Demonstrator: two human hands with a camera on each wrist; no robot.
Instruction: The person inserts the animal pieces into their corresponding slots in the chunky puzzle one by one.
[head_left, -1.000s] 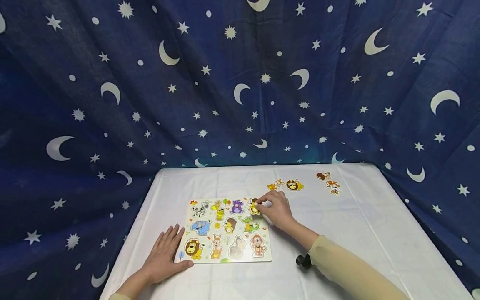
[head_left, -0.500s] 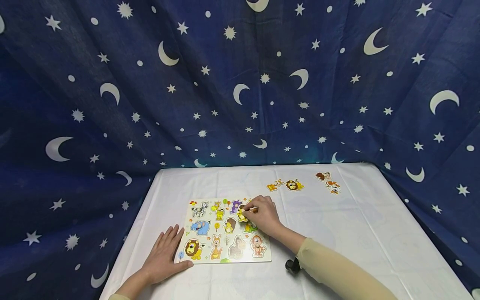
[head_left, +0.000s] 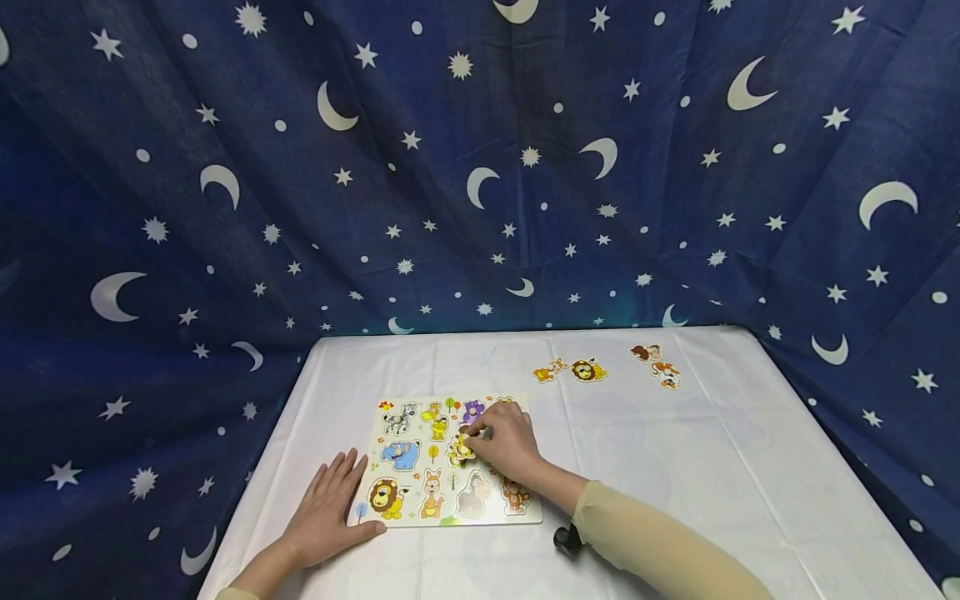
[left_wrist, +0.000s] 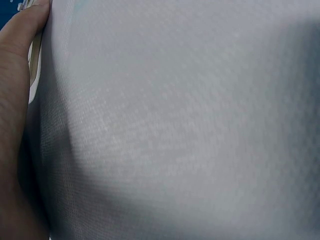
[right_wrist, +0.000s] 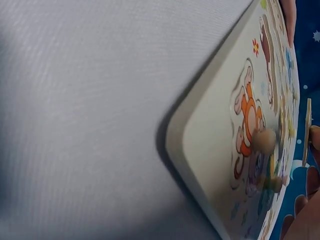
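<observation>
While a dark blue moon-and-star curtain point(head_left: 450, 100) hangs behind, a white tablecloth point(head_left: 675, 483) bears an animal puzzle board point(head_left: 510, 521). The left hand point(head_left: 326, 504) lies with straight fingers beside the board, thumb at its near left corner. The right hand point(head_left: 506, 440) pinches a yellow animal piece point(head_left: 459, 450), raised over the board's middle. Loose near the table's far edge: lion piece point(head_left: 588, 371), kangaroo piece point(head_left: 550, 371), orange-and-white piece point(head_left: 666, 374), brown piece point(head_left: 646, 354), the last two close together.
</observation>
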